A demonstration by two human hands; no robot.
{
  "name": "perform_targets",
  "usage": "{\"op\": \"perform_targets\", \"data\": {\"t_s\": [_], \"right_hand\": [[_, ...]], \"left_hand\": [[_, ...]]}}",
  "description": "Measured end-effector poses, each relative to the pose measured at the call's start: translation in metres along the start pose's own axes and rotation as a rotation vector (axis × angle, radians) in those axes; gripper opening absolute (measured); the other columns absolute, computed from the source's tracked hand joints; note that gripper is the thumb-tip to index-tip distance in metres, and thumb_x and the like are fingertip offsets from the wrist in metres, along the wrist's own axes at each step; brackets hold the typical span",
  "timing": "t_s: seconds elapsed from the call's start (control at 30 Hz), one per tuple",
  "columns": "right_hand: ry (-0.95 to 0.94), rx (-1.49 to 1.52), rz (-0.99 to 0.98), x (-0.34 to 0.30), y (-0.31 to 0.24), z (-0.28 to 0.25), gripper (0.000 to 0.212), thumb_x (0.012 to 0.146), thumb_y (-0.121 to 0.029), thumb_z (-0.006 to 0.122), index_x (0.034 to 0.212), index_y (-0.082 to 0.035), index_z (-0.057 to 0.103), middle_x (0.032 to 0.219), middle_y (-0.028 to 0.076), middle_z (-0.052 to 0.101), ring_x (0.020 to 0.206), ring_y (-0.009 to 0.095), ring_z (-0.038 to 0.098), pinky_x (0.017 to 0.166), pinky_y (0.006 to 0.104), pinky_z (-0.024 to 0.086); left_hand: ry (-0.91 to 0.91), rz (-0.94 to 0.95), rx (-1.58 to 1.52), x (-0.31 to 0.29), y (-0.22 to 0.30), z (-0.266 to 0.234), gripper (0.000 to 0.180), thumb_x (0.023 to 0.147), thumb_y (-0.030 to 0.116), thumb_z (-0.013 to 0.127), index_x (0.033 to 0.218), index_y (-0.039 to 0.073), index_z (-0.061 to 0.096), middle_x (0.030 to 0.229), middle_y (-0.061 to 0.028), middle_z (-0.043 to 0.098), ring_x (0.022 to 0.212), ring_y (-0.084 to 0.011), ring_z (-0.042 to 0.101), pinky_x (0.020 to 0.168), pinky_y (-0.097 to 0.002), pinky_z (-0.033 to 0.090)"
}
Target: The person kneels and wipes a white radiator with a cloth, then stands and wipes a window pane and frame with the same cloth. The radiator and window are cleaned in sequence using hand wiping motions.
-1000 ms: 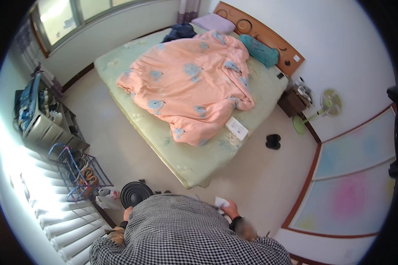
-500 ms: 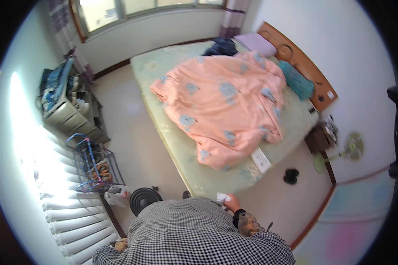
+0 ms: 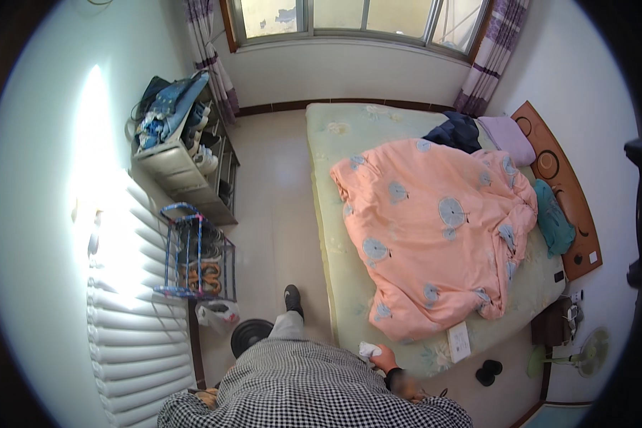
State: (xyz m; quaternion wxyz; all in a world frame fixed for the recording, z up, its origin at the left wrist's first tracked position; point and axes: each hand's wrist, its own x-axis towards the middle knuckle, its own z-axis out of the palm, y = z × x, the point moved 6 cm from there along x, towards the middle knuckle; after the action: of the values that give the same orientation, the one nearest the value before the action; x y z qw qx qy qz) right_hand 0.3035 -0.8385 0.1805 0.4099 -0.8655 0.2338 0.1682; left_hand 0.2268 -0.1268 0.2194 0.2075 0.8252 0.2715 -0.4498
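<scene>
Indoors, shoes [image 3: 208, 277] in blue rack [image 3: 200, 235], white wad [image 3: 368, 349] in right hand [image 3: 385, 358]

Floor [image 3: 267, 207]: open lane between bed [image 3: 342, 285] and grey cabinet [image 3: 175, 165].
Lane's near end: shod foot [image 3: 292, 301], black disc [image 3: 252, 337], plastic bag [image 3: 217, 315] intrude.
Right hand [image 3: 384, 357]: bed corner just beside it, bunched quilt [image 3: 424, 250] beyond.

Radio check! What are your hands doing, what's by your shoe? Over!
Right hand: holding crumpled white thing. Left hand: out of view. Near shoe: round black object on floor.
</scene>
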Motion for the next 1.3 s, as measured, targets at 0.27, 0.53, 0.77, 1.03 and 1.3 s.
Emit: {"op": "perform_targets", "data": {"t_s": [0.27,0.53,0.77,1.03,1.3], "right_hand": [[-0.158,-0.231,0.173,0.138,-0.06,0.002,0.042,0.067,-0.029,0.082,0.104,-0.01,0.076,0.099,0.017,0.075,0.095,0.036,0.072,0.085,0.0471,0.057],[0.029,-0.168,-0.068,0.293,-0.283,-0.045,0.05,0.069,-0.031,0.079,0.112,-0.008,0.073,0.107,0.02,0.074,0.1,0.038,0.071,0.086,0.0474,0.056],[-0.055,-0.345,-0.113,0.436,-0.328,-0.044,0.044,0.07,-0.034,0.077,0.106,-0.01,0.075,0.104,0.019,0.074,0.098,0.039,0.07,0.086,0.0485,0.056],[-0.019,-0.23,-0.136,0.665,-0.465,-0.103,0.039,0.072,-0.036,0.078,0.1,-0.008,0.077,0.097,0.02,0.075,0.095,0.038,0.071,0.081,0.0497,0.057],[0.037,-0.112,-0.292,0.844,-0.637,-0.092,0.041,0.073,-0.024,0.074,0.11,-0.008,0.071,0.102,0.022,0.073,0.097,0.043,0.069,0.085,0.0498,0.056]], "left_hand": [[-0.043,0.221,-0.016,0.163,0.166,-0.09,0.049,0.096,0.042,0.059,0.12,0.001,0.066,0.12,-0.026,0.067,0.111,-0.0388,0.064,0.093,-0.0486,0.051],[0.04,0.38,0.06,0.262,0.353,-0.242,0.053,0.092,0.047,0.063,0.118,0.001,0.07,0.114,-0.0237,0.071,0.106,-0.0375,0.067,0.091,-0.0477,0.053],[-0.017,0.185,-0.069,0.313,0.431,-0.302,0.051,0.09,0.051,0.068,0.111,0.005,0.075,0.103,-0.0198,0.075,0.099,-0.0326,0.071,0.088,-0.0445,0.056],[0.026,0.218,-0.182,0.363,0.556,-0.395,0.049,0.091,0.05,0.068,0.108,0.005,0.075,0.102,-0.0181,0.075,0.096,-0.0312,0.071,0.087,-0.0438,0.055],[0.092,0.269,-0.239,0.431,0.686,-0.522,0.047,0.093,0.05,0.068,0.106,0.005,0.076,0.1,-0.0164,0.074,0.093,-0.0299,0.071,0.087,-0.0431,0.055]]}}
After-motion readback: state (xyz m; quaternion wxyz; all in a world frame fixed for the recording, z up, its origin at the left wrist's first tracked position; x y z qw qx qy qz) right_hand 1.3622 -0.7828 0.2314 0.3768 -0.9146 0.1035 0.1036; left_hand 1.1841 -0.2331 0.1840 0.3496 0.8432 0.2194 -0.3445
